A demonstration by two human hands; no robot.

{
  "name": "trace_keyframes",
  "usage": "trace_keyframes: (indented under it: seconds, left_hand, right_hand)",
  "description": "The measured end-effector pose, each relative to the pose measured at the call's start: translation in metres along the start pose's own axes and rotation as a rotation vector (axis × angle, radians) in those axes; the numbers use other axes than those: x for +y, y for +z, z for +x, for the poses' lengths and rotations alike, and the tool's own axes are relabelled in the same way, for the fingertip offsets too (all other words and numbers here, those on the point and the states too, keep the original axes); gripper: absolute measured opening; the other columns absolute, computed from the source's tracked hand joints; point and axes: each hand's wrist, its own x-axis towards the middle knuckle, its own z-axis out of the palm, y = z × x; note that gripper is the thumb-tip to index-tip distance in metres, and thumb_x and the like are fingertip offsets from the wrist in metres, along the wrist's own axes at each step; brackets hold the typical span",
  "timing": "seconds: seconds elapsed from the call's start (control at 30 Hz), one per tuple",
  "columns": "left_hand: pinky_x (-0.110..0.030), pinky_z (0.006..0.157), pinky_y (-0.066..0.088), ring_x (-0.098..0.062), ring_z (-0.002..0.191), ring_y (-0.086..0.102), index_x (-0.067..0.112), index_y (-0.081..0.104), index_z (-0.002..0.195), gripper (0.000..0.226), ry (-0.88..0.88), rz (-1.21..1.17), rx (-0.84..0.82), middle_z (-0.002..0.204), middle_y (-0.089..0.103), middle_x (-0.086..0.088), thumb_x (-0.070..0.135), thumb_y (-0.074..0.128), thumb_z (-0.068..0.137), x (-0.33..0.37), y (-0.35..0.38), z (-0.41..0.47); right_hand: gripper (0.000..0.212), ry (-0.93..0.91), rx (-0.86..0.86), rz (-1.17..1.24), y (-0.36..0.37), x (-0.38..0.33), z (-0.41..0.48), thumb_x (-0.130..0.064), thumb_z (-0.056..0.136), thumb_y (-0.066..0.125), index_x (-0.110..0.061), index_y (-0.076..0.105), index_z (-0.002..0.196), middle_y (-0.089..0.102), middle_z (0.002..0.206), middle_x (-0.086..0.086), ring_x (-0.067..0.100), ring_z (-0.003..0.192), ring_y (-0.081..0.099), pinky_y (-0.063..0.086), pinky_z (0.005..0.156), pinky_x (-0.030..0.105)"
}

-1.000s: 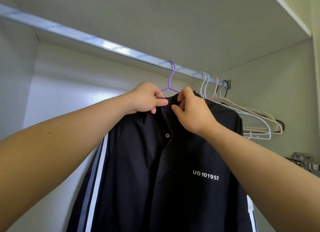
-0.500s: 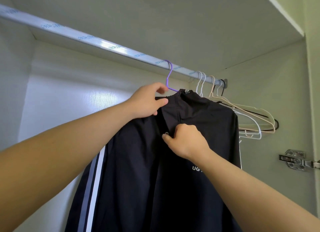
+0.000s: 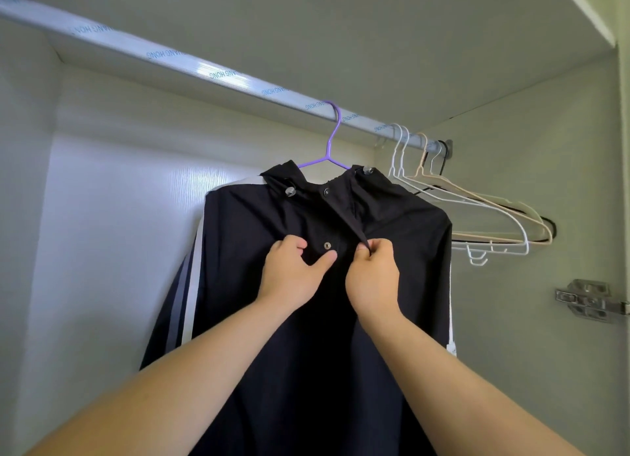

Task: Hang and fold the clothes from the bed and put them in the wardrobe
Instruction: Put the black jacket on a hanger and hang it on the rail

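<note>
The bottom edge cuts off the jacket (image 3: 402, 237), which hides the shoulders of the purple hanger (image 3: 329, 145).

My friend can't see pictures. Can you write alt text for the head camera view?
A left hand and a right hand hold the front edges of a dark jacket. It hangs on a purple hanger from the wardrobe rail, beside empty hangers.

One dark jacket (image 3: 306, 319), one purple hanger (image 3: 329, 148), one rail (image 3: 204, 70), one door hinge (image 3: 586, 300). Two hands: left hand (image 3: 293, 275), right hand (image 3: 373, 278). Empty hangers: two white hangers (image 3: 396, 148), one beige hanger (image 3: 422, 155), one black hanger (image 3: 444, 152); overlap hides any more.
</note>
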Motion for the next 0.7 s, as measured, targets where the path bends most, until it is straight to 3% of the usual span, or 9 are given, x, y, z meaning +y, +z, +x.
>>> trace_keyframes:
  seconds: [0.1,0.17,0.23,0.33,0.47,0.53,0.6,0.7]
  left_hand:
    - [-0.018,0.078,0.048,-0.004,0.096,0.063,0.018,0.068,0.115,0.062,-0.051,-0.115,-0.008,0.106,0.067,0.009,0.065,0.074,0.075,0.011,0.006,0.004]
    - [-0.018,0.062,0.041,0.001,0.066,0.056,0.019,0.067,0.079,0.033,-0.007,-0.133,-0.011,0.072,0.063,0.014,0.051,0.076,0.082,0.014,0.008,0.005]
    - [-0.018,0.055,0.039,-0.002,0.051,0.047,0.023,0.05,0.059,0.039,0.032,-0.128,0.01,0.054,0.053,0.015,0.036,0.076,0.085,0.017,0.008,0.007]
    - [-0.009,0.063,0.046,0.004,0.069,0.066,0.032,0.066,0.079,0.017,-0.03,-0.198,0.017,0.073,0.068,0.018,0.03,0.082,0.082,0.018,0.0,0.009]
    - [-0.013,0.071,0.055,0.006,0.073,0.07,0.037,0.068,0.081,0.028,-0.015,-0.28,-0.063,0.08,0.074,0.013,0.018,0.089,0.075,0.01,-0.009,0.004]
    - [-0.017,0.075,0.057,0.004,0.076,0.072,0.037,0.07,0.082,0.032,-0.035,-0.324,-0.097,0.081,0.076,0.011,0.014,0.09,0.072,0.008,-0.012,0.0]
    - [-0.02,0.078,0.058,0.0,0.078,0.073,0.034,0.073,0.083,0.031,-0.038,-0.35,-0.107,0.082,0.077,0.011,0.013,0.091,0.071,0.007,-0.015,0.001]
    - [-0.022,0.081,0.058,0.002,0.08,0.073,0.034,0.075,0.082,0.027,-0.001,-0.304,-0.114,0.082,0.077,0.014,0.014,0.089,0.073,0.008,-0.021,0.003]
  right_hand:
    - [0.009,-0.003,-0.004,0.041,-0.001,0.004,0.005,-0.026,0.105,0.044,-0.021,0.052,0.107,0.061,0.089,-0.007,0.005,0.077,0.057,0.039,0.061,0.022]
    - [0.009,-0.009,-0.013,0.036,-0.002,0.007,0.006,-0.027,0.104,0.046,-0.022,0.054,0.105,0.063,0.088,-0.006,0.005,0.075,0.057,0.039,0.059,0.022]
    - [0.01,-0.02,-0.016,0.03,-0.001,0.009,0.006,-0.031,0.103,0.049,-0.024,0.055,0.1,0.064,0.084,-0.007,0.005,0.072,0.058,0.039,0.058,0.021]
    - [0.015,-0.031,-0.021,0.022,-0.002,0.009,0.002,-0.037,0.101,0.055,-0.025,0.062,0.096,0.067,0.077,-0.008,0.005,0.07,0.061,0.042,0.062,0.021]
    - [0.026,-0.054,-0.075,-0.004,-0.001,0.007,-0.009,-0.04,0.096,0.062,-0.034,0.066,0.071,0.068,0.066,-0.022,-0.006,0.066,0.063,0.04,0.055,0.008]
    - [0.03,-0.046,-0.136,0.023,0.003,0.005,-0.013,-0.031,0.094,0.063,-0.025,0.068,0.066,0.059,0.053,-0.017,-0.001,0.05,0.054,0.035,0.049,0.009]
    - [0.024,-0.001,-0.199,0.069,0.005,0.002,-0.014,-0.02,0.092,0.059,-0.018,0.072,0.071,0.054,0.052,-0.011,0.003,0.048,0.043,0.036,0.049,0.019]
    - [0.037,-0.023,-0.197,0.071,0.006,0.0,-0.015,-0.011,0.094,0.05,-0.031,0.07,0.069,0.054,0.053,-0.015,0.001,0.049,0.043,0.036,0.049,0.017]
